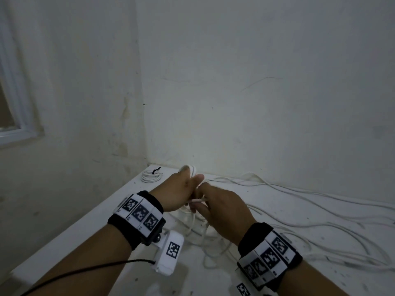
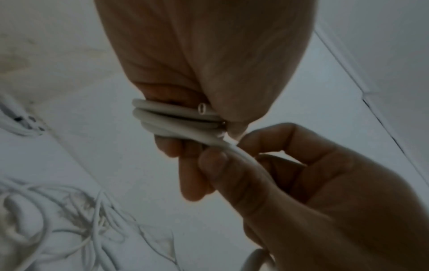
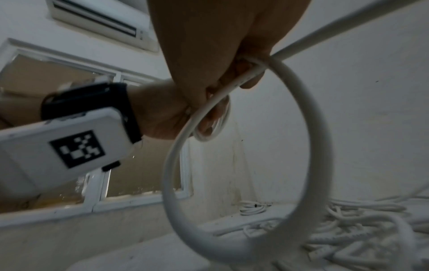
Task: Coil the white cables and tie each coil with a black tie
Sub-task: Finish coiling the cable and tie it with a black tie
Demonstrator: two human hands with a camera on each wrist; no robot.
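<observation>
white plastic-sheathed cable (image 2: pixel 176 117) is wound in a few stacked turns inside the left hand (image 1: pixel 177 194), whose fingers and thumb are curled tight round the small coil; in the left wrist view a cut end of the cable shows by the thumb. the right hand (image 1: pixel 222 212) meets it knuckle to knuckle, thumb and forefinger pinching the same cable just where it leaves the coil, the other fingers loosely bent behind. both hands are raised above the white table top (image 1: pixel 102 218). from the right hand's grip a wide round loop of the cable (image 3: pixel 234 165) hangs down, and a straight length runs off up and to the right of that hand. under and to the right of the hands lies a tangle of loose white cables (image 1: pixel 310 212), spread over the table toward the wall. beyond the left hand, near the table's far corner, lies a finished white coil bound with a black tie (image 1: pixel 151 175). each wrist wears a black band with white square-patterned tags (image 1: pixel 139 212). a thin black wire (image 1: pixel 85 270) crosses the left forearm.
</observation>
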